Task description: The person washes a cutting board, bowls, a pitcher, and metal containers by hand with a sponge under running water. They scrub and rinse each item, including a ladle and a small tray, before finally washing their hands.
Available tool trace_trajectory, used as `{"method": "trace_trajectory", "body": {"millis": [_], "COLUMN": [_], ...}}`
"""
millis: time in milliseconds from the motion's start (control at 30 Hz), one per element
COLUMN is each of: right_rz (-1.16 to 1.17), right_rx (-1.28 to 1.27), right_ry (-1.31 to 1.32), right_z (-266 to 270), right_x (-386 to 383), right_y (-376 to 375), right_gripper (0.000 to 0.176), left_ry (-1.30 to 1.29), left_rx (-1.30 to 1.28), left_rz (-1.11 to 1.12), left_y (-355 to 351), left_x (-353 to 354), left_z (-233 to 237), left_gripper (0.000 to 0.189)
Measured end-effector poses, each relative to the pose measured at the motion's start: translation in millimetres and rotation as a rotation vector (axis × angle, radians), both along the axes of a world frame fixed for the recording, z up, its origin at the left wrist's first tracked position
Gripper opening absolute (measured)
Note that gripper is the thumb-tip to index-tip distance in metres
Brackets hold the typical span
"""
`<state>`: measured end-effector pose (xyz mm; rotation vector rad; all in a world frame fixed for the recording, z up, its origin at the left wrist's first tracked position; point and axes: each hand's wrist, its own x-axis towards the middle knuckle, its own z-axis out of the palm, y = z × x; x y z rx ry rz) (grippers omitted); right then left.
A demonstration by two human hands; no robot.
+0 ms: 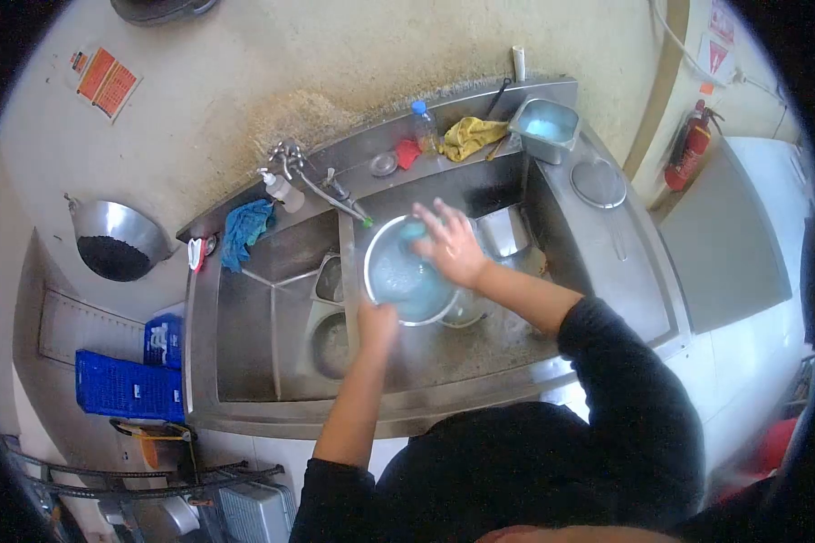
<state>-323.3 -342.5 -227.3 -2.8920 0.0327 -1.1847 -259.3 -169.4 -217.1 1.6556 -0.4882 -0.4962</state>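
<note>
A round metal bowl point(398, 281) with bluish, soapy water in it is tilted over the right basin of a steel sink point(407, 362). My left hand point(378, 324) grips its near rim at the lower left. At the bowl's upper right is my right hand point(451, 246), blurred, its fingers bent over the inside. A small greenish thing point(413, 230) shows by the fingertips of that hand; whether it is a sponge is unclear. The tap's spout point(366, 220) ends just beside the bowl's upper left rim. Other metal containers point(505, 232) lie in the basin.
Along the back ledge are a soap bottle point(283, 192), a blue cloth point(245, 233), a clear bottle point(424, 127), a yellow cloth point(471, 138) and a metal container point(546, 129). A strainer point(598, 184) lies on the right drainboard. Blue crates point(129, 385) stand at the left.
</note>
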Motion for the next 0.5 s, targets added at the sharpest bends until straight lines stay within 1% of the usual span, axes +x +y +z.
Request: {"method": "trace_trajectory", "body": {"millis": [33, 133, 167, 200, 233, 267, 300, 333, 367, 400, 433, 467, 500], "right_rz": [-0.03, -0.086, -0.067, -0.064, -0.091, -0.119, -0.087, -0.086, -0.124, -0.164, -0.157, -0.16, -0.079], "right_rx": [0.071, 0.104, 0.187, 0.188, 0.403, 0.616, 0.569, 0.567, 0.629, 0.697, 0.726, 0.732, 0.689], "right_ry": [-0.142, -0.064, -0.125, -0.129, -0.044, 0.042, -0.086, -0.086, -0.188, -0.287, -0.207, -0.202, -0.096], "right_z": [4.0, 2.6, 4.6, 4.1, 1.4, 2.1, -10.0, -12.9, -12.6, -5.9, -0.3, 7.1, 14.6], "right_x": [4.0, 19.8, 18.5, 13.3, 3.8, -5.3, -6.6, -2.7, 2.9, 5.4, 8.3, 10.1, 12.8], "right_y": [-1.9, -5.9, -9.7, -8.6, -2.3, 3.2, 2.6, -2.0, -7.6, -8.2, -5.8, -2.2, -1.3], "right_gripper": [0.021, 0.022, 0.027, 0.027, 0.027, 0.027, 0.035, 0.035, 0.037, 0.039, 0.043, 0.043, 0.044], "left_ry": [0.008, 0.0, -0.085, -0.166, -0.102, -0.105, -0.047, 0.013, -0.052, -0.047, -0.084, -0.124, -0.163], "left_rx": [0.004, 0.073, 0.049, 0.024, -0.048, -0.049, -0.094, -0.137, -0.011, -0.005, 0.121, 0.243, 0.228], "left_rz": [0.001, -0.023, 0.042, 0.108, 0.078, 0.076, 0.062, 0.05, 0.044, 0.044, 0.015, -0.015, 0.008], "left_y": [-5.3, -18.2, -18.2, -17.1, -13.1, -14.0, -15.3, -14.8, -14.3, -14.5, -15.3, -16.5, -17.7], "left_x": [-3.5, -5.5, -5.0, -2.8, 10.3, 7.0, 1.4, -2.9, 8.9, 5.3, -2.0, -9.3, -16.7], "left_z": [-5.2, -9.2, 0.8, 7.1, -4.1, 1.9, 9.3, 12.7, -19.9, -26.9, -35.6, -40.0, -34.1], "left_gripper": [0.069, 0.067, 0.062, 0.059, 0.059, 0.059, 0.06, 0.06, 0.062, 0.062, 0.061, 0.06, 0.059]}}
